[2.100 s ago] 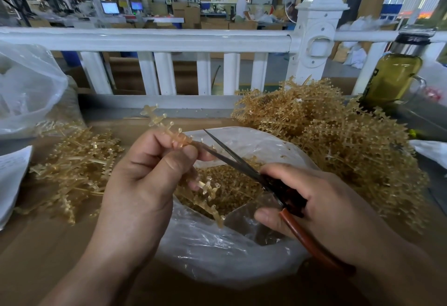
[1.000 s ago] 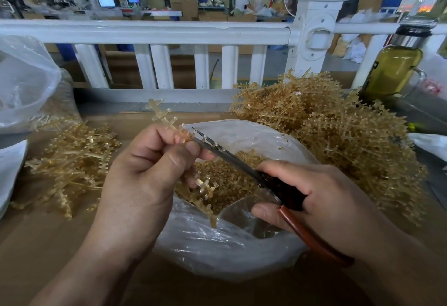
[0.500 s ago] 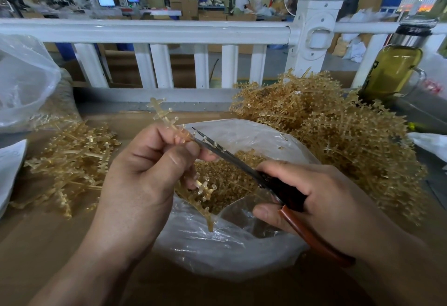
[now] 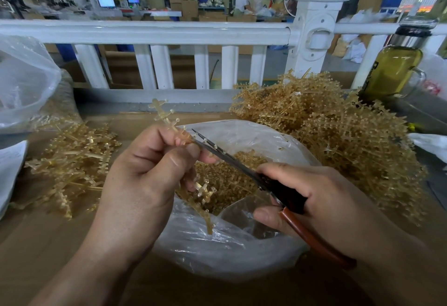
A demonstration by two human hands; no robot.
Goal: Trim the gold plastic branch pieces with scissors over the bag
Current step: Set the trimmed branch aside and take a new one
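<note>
Left grip (image 4: 142, 180) pinching gold branch piece (image 4: 164, 114); right grip (image 4: 333, 199) wrapped round scissors (image 4: 232, 158), blades at branch; clear bag (image 4: 229, 257) on bench (image 4: 48, 245) holds gold trimmings (image 4: 232, 180).

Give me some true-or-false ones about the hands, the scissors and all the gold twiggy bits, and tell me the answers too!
1. The left hand holds a gold branch piece. True.
2. The scissors are in the left hand. False: the right hand grips them.
3. The bag under the hands already has gold bits inside. True.
4. The big pile of gold branches lies left of the bag. False: it lies to the right; only a smaller pile is on the left.
5. The bottle by the railing holds blue liquid. False: the liquid is yellowish green.
</note>
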